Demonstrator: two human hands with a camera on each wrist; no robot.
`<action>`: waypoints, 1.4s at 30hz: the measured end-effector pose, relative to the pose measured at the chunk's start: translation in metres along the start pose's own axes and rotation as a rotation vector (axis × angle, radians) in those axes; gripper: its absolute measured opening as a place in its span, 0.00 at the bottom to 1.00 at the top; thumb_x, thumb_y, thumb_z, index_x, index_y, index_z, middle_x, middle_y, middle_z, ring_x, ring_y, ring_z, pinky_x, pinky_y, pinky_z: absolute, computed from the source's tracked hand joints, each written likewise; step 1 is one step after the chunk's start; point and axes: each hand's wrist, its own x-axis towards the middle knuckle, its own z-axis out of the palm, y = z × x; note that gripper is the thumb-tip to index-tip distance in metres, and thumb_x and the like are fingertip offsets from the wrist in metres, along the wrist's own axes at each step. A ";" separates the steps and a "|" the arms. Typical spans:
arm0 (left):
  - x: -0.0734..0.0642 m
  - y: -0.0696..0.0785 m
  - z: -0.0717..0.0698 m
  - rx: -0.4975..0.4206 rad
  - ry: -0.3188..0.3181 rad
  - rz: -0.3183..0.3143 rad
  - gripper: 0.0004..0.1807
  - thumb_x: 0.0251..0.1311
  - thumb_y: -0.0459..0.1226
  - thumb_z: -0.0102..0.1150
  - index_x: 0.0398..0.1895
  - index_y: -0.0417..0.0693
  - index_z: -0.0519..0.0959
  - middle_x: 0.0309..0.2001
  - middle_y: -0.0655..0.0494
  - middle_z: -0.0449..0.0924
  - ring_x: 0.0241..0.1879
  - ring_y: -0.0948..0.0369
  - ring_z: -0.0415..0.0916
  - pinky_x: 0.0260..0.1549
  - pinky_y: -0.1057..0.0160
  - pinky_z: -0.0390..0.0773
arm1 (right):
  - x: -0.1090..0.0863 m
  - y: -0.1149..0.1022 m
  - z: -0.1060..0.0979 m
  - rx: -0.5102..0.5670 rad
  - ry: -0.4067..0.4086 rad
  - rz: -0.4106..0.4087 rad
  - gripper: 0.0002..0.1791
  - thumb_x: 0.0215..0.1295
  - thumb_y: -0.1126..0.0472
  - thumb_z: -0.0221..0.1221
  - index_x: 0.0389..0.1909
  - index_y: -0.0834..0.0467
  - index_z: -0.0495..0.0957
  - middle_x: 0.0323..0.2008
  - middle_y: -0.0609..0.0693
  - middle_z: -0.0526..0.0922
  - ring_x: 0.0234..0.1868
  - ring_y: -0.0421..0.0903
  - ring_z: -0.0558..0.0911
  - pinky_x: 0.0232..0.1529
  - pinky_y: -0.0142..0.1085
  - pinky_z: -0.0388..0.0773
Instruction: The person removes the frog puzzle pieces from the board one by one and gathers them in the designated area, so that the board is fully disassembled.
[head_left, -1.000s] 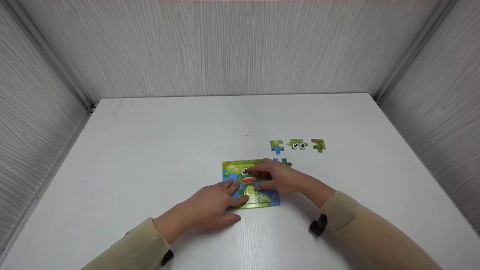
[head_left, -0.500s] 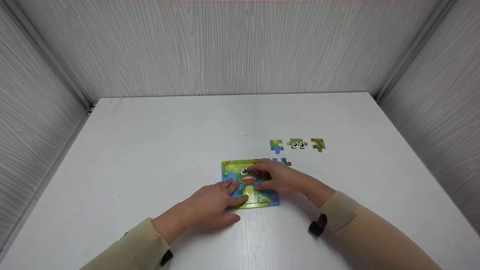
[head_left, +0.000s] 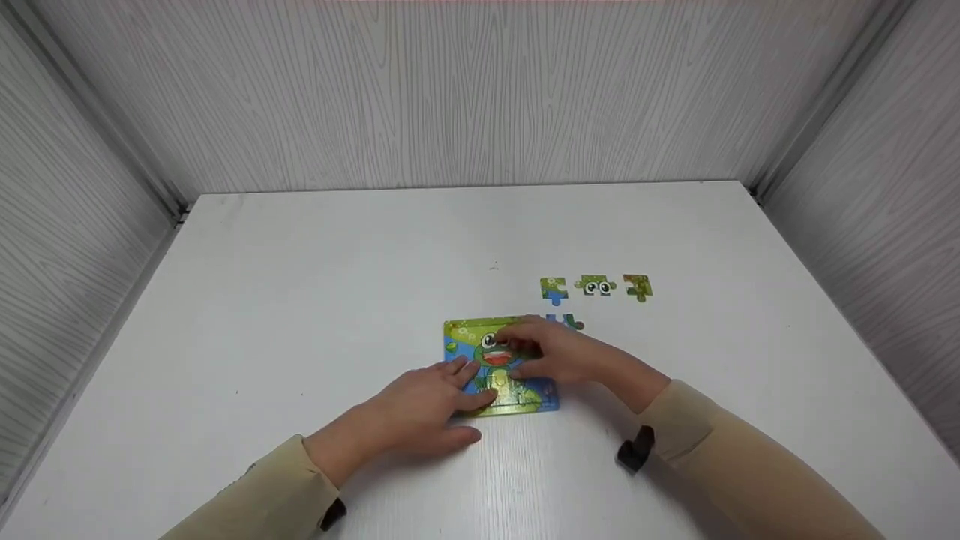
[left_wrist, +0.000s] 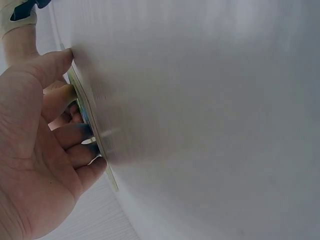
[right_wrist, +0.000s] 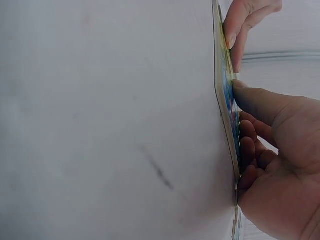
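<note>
A square frog picture puzzle board (head_left: pixel 480 322) lies flat on the white table, partly covered by both hands. My left hand (head_left: pixel 420 409) rests on its lower left part, fingers spread on the surface and thumb lying just off the near edge. On the right side, my right hand (head_left: pixel 559 352) bends over the board, with its fingertips near the frog's eyes and its thumb apart, lower down. In the right wrist view the right thumb (right_wrist: pixel 255 100) and bent fingers touch the board's face. Nothing shows between that thumb and the fingers.
Behind the board to the right lie loose jigsaw pieces: a green-blue one (head_left: pixel 554 288), one with two eyes (head_left: pixel 595 286) and a brown-green one (head_left: pixel 638 286). Another piece (head_left: pixel 574 322) sits partly hidden behind the right hand. Grey wood-grain panels (head_left: pixel 480 97) enclose the table.
</note>
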 end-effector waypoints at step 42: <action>0.001 -0.002 0.000 0.031 0.028 0.025 0.31 0.74 0.57 0.58 0.78 0.63 0.73 0.80 0.42 0.62 0.81 0.45 0.57 0.75 0.45 0.64 | 0.001 -0.006 0.002 -0.041 0.053 -0.042 0.28 0.68 0.58 0.73 0.68 0.52 0.77 0.47 0.44 0.78 0.47 0.45 0.76 0.52 0.41 0.76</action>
